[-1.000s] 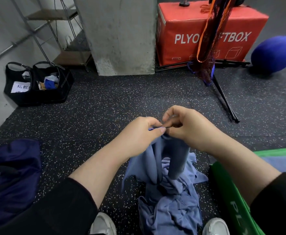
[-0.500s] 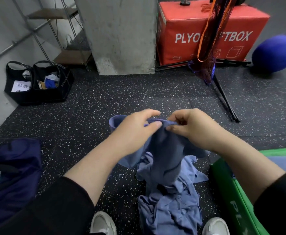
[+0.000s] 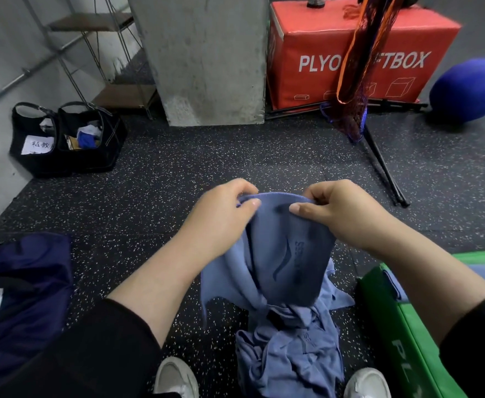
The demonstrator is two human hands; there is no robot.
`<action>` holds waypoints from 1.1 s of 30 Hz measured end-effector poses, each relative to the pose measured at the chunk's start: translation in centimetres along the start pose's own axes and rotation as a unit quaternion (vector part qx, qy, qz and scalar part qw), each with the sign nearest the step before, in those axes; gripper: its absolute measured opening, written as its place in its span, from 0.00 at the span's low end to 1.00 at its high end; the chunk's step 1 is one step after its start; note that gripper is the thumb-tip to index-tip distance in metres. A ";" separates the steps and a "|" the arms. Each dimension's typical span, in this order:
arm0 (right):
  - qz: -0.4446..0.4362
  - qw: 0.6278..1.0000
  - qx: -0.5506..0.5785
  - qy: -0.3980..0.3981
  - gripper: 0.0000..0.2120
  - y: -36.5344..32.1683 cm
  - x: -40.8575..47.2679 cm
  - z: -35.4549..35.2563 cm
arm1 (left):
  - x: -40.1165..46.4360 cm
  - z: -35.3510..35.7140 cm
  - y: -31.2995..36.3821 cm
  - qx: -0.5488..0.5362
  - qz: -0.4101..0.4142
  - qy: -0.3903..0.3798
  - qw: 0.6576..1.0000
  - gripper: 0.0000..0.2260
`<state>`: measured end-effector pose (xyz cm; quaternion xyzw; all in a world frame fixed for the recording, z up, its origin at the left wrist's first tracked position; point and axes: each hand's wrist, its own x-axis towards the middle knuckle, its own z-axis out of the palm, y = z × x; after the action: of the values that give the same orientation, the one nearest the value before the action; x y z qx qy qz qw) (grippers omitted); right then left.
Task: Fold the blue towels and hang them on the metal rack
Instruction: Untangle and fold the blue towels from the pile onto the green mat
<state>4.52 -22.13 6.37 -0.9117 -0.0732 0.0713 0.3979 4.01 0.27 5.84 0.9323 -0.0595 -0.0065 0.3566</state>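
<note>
Two hands hold up one blue towel [image 3: 281,254] by its top edge. The left hand [image 3: 221,219] pinches the edge between thumb and curled fingers, and the right hand [image 3: 342,214] pinches it the same way just beside it. The towel hangs down in front of the person, with a dark swoosh logo and small lettering on it that is too small to read. Its lower end reaches a crumpled pile of blue towels [image 3: 290,360] on the speckled floor [image 3: 207,162], between two white shoes [image 3: 175,377].

At the right lies a green pad [image 3: 402,334] with white letters "PL" showing. At the left a navy bag [image 3: 23,282] bears a white tag reading "VQUE". Farther off stand black bags [image 3: 63,139] with a paper label in Chinese characters, a concrete pillar [image 3: 207,58], and a red box [image 3: 350,53] printed "PLYO" and "FTBOX", partly covered by a hanging net [image 3: 356,67].

Since half a second ago the hands have moved apart, spreading the edge wider, and the logo now faces the camera.
</note>
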 end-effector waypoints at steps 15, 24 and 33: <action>0.014 0.998 0.062 0.001 0.17 -0.3 -0.3 0.6 | -0.3 1.0 0.5 -0.093 -0.074 -0.024 0.993 0.08; 0.069 0.980 0.185 -0.014 0.10 0.5 0.0 1.8 | -0.8 1.2 1.3 -0.175 -0.051 -0.004 0.983 0.21; 0.060 0.991 0.118 -0.014 0.12 -0.7 0.0 3.5 | -0.9 2.4 1.4 -0.165 -0.063 0.027 0.984 0.14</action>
<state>3.78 -19.11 4.54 -0.8603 -0.0151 0.1155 0.4963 2.86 -2.21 4.95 0.8625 0.0107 -0.0133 0.5057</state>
